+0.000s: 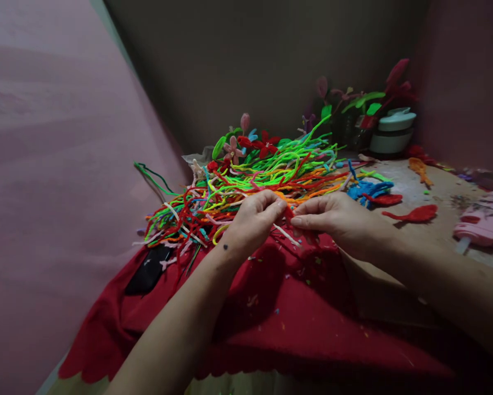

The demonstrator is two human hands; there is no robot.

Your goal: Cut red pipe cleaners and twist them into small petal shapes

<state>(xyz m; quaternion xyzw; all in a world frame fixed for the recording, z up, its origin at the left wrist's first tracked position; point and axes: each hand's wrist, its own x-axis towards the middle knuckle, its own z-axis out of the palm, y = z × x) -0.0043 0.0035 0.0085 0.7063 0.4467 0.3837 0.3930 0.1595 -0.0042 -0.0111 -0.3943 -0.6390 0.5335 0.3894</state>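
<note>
Between my two hands is a small red pipe cleaner piece (288,215), partly covered by my fingers. My left hand (258,216) pinches it from the left, thumb against the bent index finger. From the right, my right hand (332,219) grips its other side with thumb and fingertips. Just behind both hands spreads a big heap of pipe cleaners (287,170) in green, red, orange, yellow and white. Two red petal-shaped pieces, one of them a red loop (415,214), and a blue pipe cleaner bundle (368,189) lie right of my right hand.
A red cloth (296,329) with small scraps covers the front of the table. A black phone (150,269) rests at left. A pink glue gun (485,222) lies at right. Pipe cleaner flowers (267,144) and a pale lidded container (392,131) stand at the back by the wall.
</note>
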